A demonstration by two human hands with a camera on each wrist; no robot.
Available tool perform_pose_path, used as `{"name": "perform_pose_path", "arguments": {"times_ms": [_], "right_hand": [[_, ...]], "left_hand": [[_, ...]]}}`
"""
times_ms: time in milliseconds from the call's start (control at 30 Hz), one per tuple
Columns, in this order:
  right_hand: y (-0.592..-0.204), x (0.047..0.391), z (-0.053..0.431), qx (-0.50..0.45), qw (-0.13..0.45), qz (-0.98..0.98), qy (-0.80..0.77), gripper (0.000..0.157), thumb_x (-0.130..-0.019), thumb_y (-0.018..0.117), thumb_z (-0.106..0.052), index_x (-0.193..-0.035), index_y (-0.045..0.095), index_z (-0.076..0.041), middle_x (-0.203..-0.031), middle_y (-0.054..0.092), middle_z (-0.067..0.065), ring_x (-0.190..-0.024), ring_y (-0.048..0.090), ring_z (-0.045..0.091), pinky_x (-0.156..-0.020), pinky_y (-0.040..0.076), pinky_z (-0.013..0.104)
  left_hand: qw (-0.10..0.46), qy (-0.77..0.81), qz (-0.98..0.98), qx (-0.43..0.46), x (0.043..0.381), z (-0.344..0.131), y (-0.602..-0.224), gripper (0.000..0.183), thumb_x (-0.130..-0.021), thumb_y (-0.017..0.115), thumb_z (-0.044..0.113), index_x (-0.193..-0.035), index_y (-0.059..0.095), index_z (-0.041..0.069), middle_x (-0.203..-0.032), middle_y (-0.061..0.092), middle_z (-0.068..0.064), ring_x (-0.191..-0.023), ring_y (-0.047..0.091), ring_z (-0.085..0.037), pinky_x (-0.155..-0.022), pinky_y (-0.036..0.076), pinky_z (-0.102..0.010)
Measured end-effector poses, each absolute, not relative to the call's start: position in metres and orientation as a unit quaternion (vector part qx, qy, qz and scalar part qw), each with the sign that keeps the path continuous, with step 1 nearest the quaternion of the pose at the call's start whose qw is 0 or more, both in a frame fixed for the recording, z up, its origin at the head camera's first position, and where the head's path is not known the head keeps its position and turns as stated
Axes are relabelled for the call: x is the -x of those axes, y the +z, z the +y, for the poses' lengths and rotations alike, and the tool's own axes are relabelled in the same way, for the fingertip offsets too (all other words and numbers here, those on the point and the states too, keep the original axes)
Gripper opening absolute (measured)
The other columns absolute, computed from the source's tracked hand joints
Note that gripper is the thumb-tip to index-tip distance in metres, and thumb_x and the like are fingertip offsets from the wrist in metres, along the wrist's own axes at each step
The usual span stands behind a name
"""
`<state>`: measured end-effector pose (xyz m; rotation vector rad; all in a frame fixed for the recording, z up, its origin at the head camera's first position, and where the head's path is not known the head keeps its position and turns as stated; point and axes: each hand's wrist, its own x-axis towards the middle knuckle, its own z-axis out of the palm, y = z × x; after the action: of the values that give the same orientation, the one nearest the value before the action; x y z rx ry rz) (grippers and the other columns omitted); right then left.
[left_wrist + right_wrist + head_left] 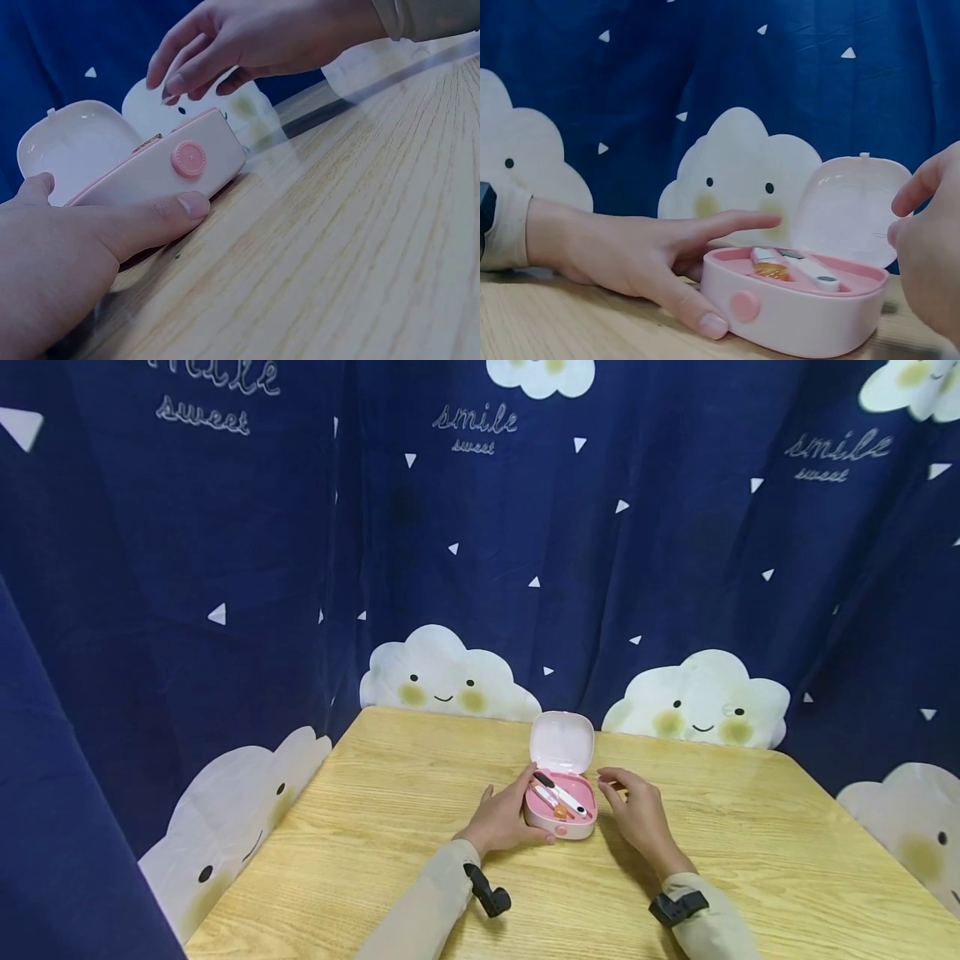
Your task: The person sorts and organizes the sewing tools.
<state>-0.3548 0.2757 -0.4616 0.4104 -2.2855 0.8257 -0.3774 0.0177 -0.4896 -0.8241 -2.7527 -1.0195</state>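
Observation:
A small pink-and-white box (562, 829) stands on the table with its pale lid (562, 742) raised at the back. My left hand (504, 820) grips the box's left side, its thumb along the front near the round pink button (188, 159). Inside the pink tray lies a slim white stick-like item (570, 802) with a black end and a dark dot. Beside it is a small clear-and-orange item (769, 265). Just off the box's right rim hovers my right hand (636, 810), fingers loosely bent, with nothing visible between them.
The box rests on a light wood-grain table (360, 827). Behind the table's far edge hangs a dark blue curtain (465, 527) printed with white clouds and triangles. Each wrist carries a black camera strap, such as the left one (487, 890).

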Motion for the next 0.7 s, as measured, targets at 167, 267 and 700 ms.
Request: {"name": "perform_pose_path", "arguments": {"times_ms": [167,267,700], "right_hand": [[-0.465,0.359,0.268,-0.159,0.302,-0.885,0.317,0.018,-0.095,0.072,0.003,-0.113,0.075,0.001,-0.106,0.074,0.013,-0.092,0.068,0.029,-0.079,0.054,0.048],[-0.466,0.361,0.265,-0.160,0.290,-0.890,0.314,0.018,-0.095,0.072,0.002,-0.113,0.076,0.000,-0.108,0.074,0.012,-0.092,0.066,0.027,-0.079,0.053,0.046],[-0.466,0.373,0.261,-0.146,0.228,-0.913,0.305,0.021,-0.096,0.072,-0.001,-0.116,0.075,-0.003,-0.103,0.074,0.008,-0.088,0.064,0.025,-0.078,0.052,0.042]], "left_hand": [[0.047,-0.332,-0.902,0.270,0.379,0.018,-0.492,0.128,-0.073,0.087,0.064,-0.168,0.012,0.021,-0.165,0.034,0.003,-0.146,0.039,-0.015,-0.120,0.013,-0.063],[0.049,-0.333,-0.902,0.271,0.380,0.017,-0.491,0.128,-0.073,0.087,0.064,-0.168,0.012,0.021,-0.164,0.036,0.002,-0.146,0.039,-0.016,-0.120,0.014,-0.064],[0.047,-0.334,-0.900,0.275,0.378,0.016,-0.488,0.127,-0.074,0.087,0.063,-0.168,0.014,0.020,-0.163,0.038,0.000,-0.146,0.040,-0.017,-0.120,0.014,-0.064]]}}
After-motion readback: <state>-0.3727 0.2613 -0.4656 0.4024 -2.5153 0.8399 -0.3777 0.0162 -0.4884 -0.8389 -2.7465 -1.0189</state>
